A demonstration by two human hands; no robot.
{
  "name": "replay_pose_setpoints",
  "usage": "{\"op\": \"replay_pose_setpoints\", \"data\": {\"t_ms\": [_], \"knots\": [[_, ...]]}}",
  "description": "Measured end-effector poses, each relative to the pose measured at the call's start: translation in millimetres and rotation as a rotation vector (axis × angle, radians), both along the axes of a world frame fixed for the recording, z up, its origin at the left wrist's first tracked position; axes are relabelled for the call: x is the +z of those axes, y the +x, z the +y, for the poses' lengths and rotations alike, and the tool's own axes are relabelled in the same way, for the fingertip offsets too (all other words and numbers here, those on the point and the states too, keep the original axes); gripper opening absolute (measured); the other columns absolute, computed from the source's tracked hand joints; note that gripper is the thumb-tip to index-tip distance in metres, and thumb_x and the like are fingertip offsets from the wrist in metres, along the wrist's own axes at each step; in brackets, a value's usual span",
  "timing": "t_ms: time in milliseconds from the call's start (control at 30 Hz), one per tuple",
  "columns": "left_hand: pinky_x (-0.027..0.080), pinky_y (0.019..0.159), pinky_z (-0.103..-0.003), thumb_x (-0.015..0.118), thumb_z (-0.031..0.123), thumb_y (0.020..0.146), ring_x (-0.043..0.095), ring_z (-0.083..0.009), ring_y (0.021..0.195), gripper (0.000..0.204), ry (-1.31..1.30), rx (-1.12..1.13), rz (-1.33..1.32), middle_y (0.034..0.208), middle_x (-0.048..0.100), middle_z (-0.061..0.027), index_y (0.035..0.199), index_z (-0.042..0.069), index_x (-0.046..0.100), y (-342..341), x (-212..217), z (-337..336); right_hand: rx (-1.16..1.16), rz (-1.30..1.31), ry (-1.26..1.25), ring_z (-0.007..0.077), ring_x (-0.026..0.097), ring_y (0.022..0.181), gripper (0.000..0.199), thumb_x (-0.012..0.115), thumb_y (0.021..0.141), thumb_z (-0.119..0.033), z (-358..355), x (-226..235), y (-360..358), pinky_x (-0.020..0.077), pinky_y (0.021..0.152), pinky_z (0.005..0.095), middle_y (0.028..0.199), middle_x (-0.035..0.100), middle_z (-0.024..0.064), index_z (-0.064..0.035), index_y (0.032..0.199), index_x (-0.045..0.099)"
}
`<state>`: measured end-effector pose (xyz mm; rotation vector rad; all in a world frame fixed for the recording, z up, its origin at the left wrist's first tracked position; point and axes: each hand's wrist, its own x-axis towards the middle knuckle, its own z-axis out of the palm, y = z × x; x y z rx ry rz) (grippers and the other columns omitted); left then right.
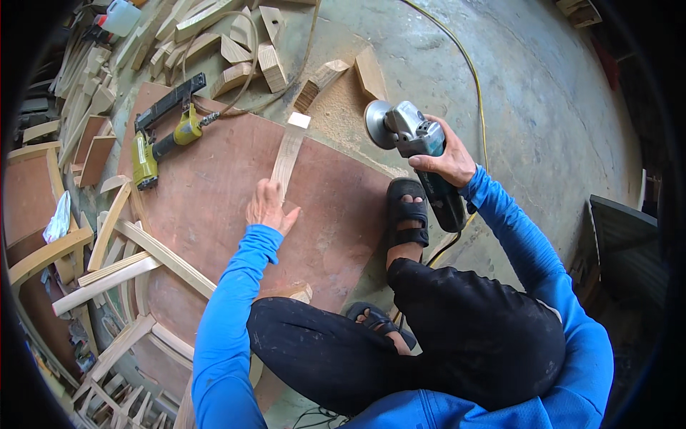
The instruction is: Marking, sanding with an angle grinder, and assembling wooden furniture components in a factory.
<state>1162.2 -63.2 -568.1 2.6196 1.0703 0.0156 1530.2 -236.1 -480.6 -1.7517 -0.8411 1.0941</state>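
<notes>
"Grinder (420,137) first: where is it held?"

"At about half past one. It is grasped firmly by the right hand (457,157), with the thumb laid across its body."

"And the disc (378,124)?"

"It is turned toward 9 o'clock and is held apart from the strip (289,156)."

"Where is that strip placed?"

"Toward half past ten. It is laid flat on the board (229,168), with its far end pointed roughly at 12 o'clock and set at the board's edge. That end is seen as a bright, pale patch."

"How is the left hand (270,207) placed?"

"At 9 o'clock, over the strip's near end. The fingers are bent and the thumb is spread off to the right. Whether the strip is clasped or only pressed down cannot be told."

"What else can be seen?"

"A nail gun (166,145) is laid on the board at 10 o'clock. Wood blocks (271,68) are heaped at 11, and sawdust (348,107) is scattered on the floor near 12. A yellow cable (474,71) is trailed past 1 o'clock. The right sandal (411,211) is planted at 3, just beside the grinder in view. Wooden frames (123,347) are crowded together at 8."
</notes>
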Motion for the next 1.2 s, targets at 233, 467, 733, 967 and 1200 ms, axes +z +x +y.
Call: {"op": "replay_pose_setpoints", "data": {"t_ms": [233,467,733,967,1200], "knots": [[0.049,0.087,-0.050,0.076,0.018,0.069,0.055,-0.0394,0.108,0.095,-0.298,0.327,0.203,0.118,0.049,-0.0191,0.149,0.018,0.026,9,19,5,0.089,-0.083,-0.003,0.0249,0.054,0.118,0.097,0.090,0.064,-0.041,10,-1,0,0.0414,0.104,0.0362,0.124,0.056,0.0151,-0.0009,0.138,0.040],[0.057,0.067,-0.043,0.057,0.007,0.086,0.058,-0.0343,0.085,0.073,0.191,-0.050,0.367,0.103,0.047,-0.0168,0.151,0.022,0.028,14,44,-5,0.185,-0.146,-0.032,0.0256,0.055,0.117,0.097,0.089,0.065,-0.038,22,9,4,0.0420,0.104,0.0358,0.124,0.056,0.0166,-0.0010,0.139,0.039],[0.056,0.071,-0.045,0.063,0.004,0.076,0.058,-0.0345,0.086,0.086,0.095,0.001,0.367,0.103,0.046,-0.0156,0.152,0.024,0.027,18,48,-6,0.256,-0.203,-0.025,0.0292,0.055,0.119,0.092,0.087,0.065,-0.032,26,1,-3,0.0416,0.105,0.0368,0.124,0.056,0.0187,-0.0028,0.138,0.039],[0.055,0.075,-0.048,0.063,0.008,0.077,0.060,-0.0380,0.089,0.085,0.022,0.030,0.403,0.105,0.048,-0.0168,0.152,0.024,0.026,25,60,-9,0.301,-0.222,0.002,0.0319,0.055,0.121,0.093,0.087,0.065,-0.032,29,1,-9,0.0407,0.106,0.0379,0.126,0.056,0.0207,-0.0036,0.139,0.038],[0.052,0.085,-0.054,0.067,0.023,0.076,0.062,-0.0474,0.101,0.084,-0.452,0.201,0.369,0.119,0.057,-0.0248,0.148,0.020,0.024,14,71,-12,0.371,-0.319,-0.035,0.0361,0.059,0.116,0.094,0.088,0.064,-0.033,32,8,-28,0.0451,0.102,0.0393,0.121,0.059,0.0237,-0.0047,0.138,0.038]]}}
